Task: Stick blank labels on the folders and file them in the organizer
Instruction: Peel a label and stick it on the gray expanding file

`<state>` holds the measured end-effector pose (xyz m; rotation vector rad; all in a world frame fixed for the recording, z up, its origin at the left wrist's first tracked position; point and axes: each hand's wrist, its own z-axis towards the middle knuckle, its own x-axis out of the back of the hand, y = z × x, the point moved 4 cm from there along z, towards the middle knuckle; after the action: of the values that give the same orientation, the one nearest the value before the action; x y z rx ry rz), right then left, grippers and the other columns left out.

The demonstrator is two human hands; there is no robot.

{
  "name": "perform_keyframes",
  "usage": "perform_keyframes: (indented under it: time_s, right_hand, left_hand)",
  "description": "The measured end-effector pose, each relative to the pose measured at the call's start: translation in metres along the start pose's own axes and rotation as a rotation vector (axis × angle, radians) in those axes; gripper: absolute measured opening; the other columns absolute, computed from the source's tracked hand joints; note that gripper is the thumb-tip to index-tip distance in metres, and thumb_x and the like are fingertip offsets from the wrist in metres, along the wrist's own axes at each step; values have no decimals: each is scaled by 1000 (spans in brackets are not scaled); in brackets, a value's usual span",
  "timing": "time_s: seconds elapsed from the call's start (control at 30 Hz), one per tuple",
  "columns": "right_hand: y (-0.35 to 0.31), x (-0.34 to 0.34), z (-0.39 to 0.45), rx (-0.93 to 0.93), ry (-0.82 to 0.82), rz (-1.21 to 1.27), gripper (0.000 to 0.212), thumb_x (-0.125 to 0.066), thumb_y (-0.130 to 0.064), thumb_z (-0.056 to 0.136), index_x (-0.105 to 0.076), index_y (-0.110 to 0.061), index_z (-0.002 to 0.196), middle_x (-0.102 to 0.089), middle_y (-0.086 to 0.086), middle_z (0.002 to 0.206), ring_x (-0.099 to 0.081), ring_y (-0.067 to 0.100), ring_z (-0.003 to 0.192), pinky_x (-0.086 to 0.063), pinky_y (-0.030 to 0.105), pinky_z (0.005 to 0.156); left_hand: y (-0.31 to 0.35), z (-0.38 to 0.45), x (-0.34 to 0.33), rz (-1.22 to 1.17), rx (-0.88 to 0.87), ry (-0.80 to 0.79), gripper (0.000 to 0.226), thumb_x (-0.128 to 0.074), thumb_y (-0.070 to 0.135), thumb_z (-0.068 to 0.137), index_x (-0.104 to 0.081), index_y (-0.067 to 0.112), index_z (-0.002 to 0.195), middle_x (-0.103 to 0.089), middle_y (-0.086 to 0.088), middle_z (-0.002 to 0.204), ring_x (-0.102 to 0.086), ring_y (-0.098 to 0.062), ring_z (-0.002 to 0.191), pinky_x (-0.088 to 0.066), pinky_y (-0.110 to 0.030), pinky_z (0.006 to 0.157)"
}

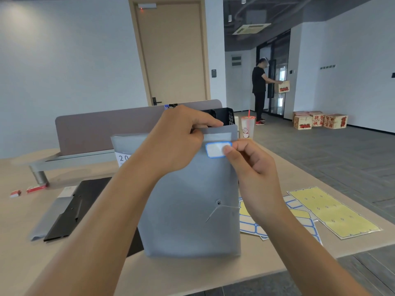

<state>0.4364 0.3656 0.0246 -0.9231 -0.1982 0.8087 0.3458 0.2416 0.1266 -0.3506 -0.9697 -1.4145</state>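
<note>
I note both forearms entering from the bottom edge of the head view. A grey folder [192, 210] stands upright on the wooden desk [267, 261], its lower edge on the desktop and its snap button with elastic cord facing me. My right hand [254, 165] is clenched at the folder's upper right, its thumb tip pressing on a blank label [215, 149] with a blue border that lies against the folder face just below the top band. My left hand [181, 142] grips the folder's top edge, fingers curled over it. To the right of the folder, flat on the desk, lie label sheets [299, 218] with blue-bordered blanks and a yellow backing sheet [333, 212] with its labels removed. To the left lie a black flat panel [72, 210] and a grey sleeve beside it; I cannot tell what the panel belongs to. Two small red-and-white boxes [32, 189] sit further left. Behind the folder, partly hidden by my left hand, stands a black mesh organizer [226, 116], with a plastic drink cup [248, 127] and straw just beside it. A grey desk partition [102, 129] runs behind these. In the far room, another person [259, 90] holds a carton, and cartons [318, 120] sit on the floor.
</note>
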Motion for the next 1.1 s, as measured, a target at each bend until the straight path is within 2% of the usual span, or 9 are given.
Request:
perform_keyframes:
  time_s: [0.07, 0.1, 0.17, 0.23, 0.4, 0.57, 0.7, 0.87, 1.1]
  right_hand:
    - [1, 0, 1, 7, -14, -6, 16, -66, -14, 103, -69, -1, 94, -62, 14, 92, -51, 9, 73, -40, 18, 66]
    - [1, 0, 1, 9, -21, -9, 17, -66, -15, 104, -69, -1, 95, -63, 19, 95, -51, 10, 74, -40, 20, 66]
    - [0, -2, 2, 11, -32, -12, 17, -65, -16, 104, -68, -1, 95, -62, 20, 94, -51, 11, 74, -40, 23, 66]
    - [-1, -2, 2, 16, -39, -19, 17, -65, -14, 104, -67, 0, 95, -60, 12, 90, -48, 9, 71, -39, 19, 64]
    - [-2, -1, 1, 46, -46, -51, 15, -66, -13, 103, -67, 0, 95, -60, 16, 89, -48, 8, 69, -39, 17, 62]
    - [-1, 7, -2, 52, 22, -85, 11, -68, -15, 102, -69, -8, 94, -61, -10, 73, -47, 3, 58, -39, 19, 56]
    - [-5, 17, 0, 72, 103, -81, 9, -68, -16, 102, -72, -12, 95, -71, -10, 81, -61, 4, 70, -47, 17, 67]
    - [-11, 17, 5, 95, 97, -105, 10, -70, -18, 101, -73, -15, 91, -74, -2, 81, -61, 10, 72, -51, 29, 70]
    - [-13, 12, 10, 96, 86, -74, 11, -71, -17, 100, -73, -16, 89, -70, -7, 74, -58, 6, 64, -44, 18, 61]
  left_hand:
    - [-3, 0, 0, -41, 2, -11, 44, -50, 3, 96, -76, 32, 116, -73, 1, 79, -47, -12, 47, -39, -15, 46]
    - [-3, 1, 0, -59, -4, -5, 39, -52, 6, 97, -76, 32, 114, -74, -3, 81, -56, -17, 53, -46, -23, 49]
    - [-4, 2, -1, -80, -5, 19, 33, -57, 10, 97, -77, 32, 112, -76, -2, 89, -70, -27, 77, -55, -37, 69]
    - [-4, 1, -2, -95, 11, 38, 31, -60, 11, 95, -77, 31, 111, -76, 5, 92, -72, -21, 87, -57, -40, 79]
    - [-6, 0, -6, -79, 6, 110, 31, -61, 12, 93, -78, 34, 108, -76, 15, 91, -71, -9, 86, -58, -40, 83]
    - [-6, -1, -10, -69, 7, 154, 33, -59, 9, 91, -72, 37, 104, -67, 15, 71, -56, -2, 62, -41, -27, 62]
    - [-6, -3, -11, -59, 7, 207, 31, -59, 11, 92, -75, 35, 102, -70, 15, 76, -64, -9, 76, -53, -33, 71]
    - [-6, -4, -13, -40, -7, 225, 32, -59, 11, 92, -77, 35, 104, -74, 15, 86, -67, -9, 85, -55, -34, 79]
    - [-8, -6, -12, -29, -22, 218, 34, -58, 12, 93, -77, 37, 106, -74, 20, 89, -64, -9, 75, -41, -22, 65]
